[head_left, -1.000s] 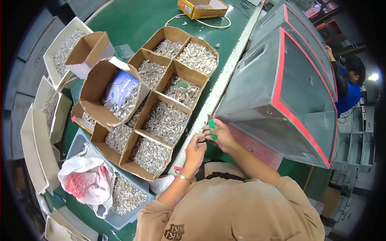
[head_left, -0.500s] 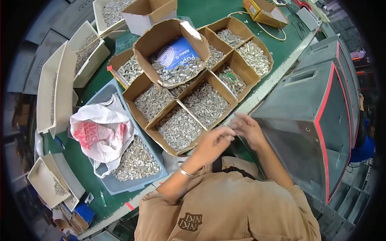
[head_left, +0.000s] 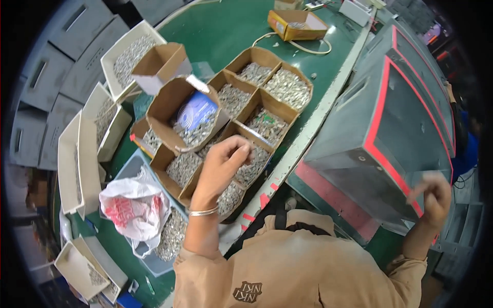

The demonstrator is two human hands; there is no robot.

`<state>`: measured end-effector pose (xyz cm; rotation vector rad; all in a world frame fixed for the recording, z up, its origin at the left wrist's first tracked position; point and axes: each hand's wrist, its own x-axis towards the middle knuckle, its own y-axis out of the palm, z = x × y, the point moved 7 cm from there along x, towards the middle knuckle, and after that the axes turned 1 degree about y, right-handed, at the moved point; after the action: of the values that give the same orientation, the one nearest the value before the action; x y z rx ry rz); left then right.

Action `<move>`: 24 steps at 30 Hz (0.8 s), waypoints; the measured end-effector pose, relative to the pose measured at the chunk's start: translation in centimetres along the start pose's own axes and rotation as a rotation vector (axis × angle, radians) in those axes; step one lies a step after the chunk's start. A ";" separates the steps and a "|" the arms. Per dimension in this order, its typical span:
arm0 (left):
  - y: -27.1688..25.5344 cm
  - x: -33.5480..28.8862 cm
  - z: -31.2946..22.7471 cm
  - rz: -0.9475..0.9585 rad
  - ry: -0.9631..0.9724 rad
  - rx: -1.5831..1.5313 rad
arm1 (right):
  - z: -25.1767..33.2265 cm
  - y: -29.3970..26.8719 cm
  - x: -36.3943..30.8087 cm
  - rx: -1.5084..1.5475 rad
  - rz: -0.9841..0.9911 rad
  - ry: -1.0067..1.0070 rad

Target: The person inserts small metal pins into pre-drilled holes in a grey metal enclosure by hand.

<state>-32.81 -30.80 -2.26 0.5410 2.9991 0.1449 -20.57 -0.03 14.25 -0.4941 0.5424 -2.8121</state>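
My left hand (head_left: 222, 167), with a bangle on its wrist, hovers above the near compartments of a divided cardboard box (head_left: 303, 109) full of small silvery metal pieces. Its fingers are curled together, and anything inside them is hidden. Far to the right, my right hand (head_left: 432, 197) is smeared by motion beside the red-edged opening of a grey bin (head_left: 334, 146); its fingers and any contents cannot be made out. A round-cornered cardboard box (head_left: 162, 115) sits on top of the divided box, with a blue printed packet (head_left: 197, 110) and more metal pieces inside.
A blue tray (head_left: 156, 264) with a white-and-red plastic bag (head_left: 136, 205) and metal pieces stands at left. Several cream bins (head_left: 69, 169) line the green table's (head_left: 226, 25) left side. A yellow box (head_left: 300, 32) and a pale cable (head_left: 313, 52) lie at the back.
My hands were close together by the divided box's near edge. The right has swung far right to the grey bin; the left has risen over the compartments. The view has shifted rightward.
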 end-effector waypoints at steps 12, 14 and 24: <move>-1.4 21.2 4.6 -0.287 0.046 0.052 | -8.6 -6.2 0.6 0.234 -0.324 0.498; -4.2 24.5 7.1 -0.362 0.006 0.112 | -9.4 -5.6 0.9 0.242 -0.272 0.556; -9.3 32.7 15.0 -0.132 -0.170 1.051 | -10.4 -1.5 1.3 -0.030 0.248 0.642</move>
<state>-64.93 -26.85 -20.51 0.3598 2.6940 -1.4404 -25.88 4.19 6.09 0.4676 0.7006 -2.6781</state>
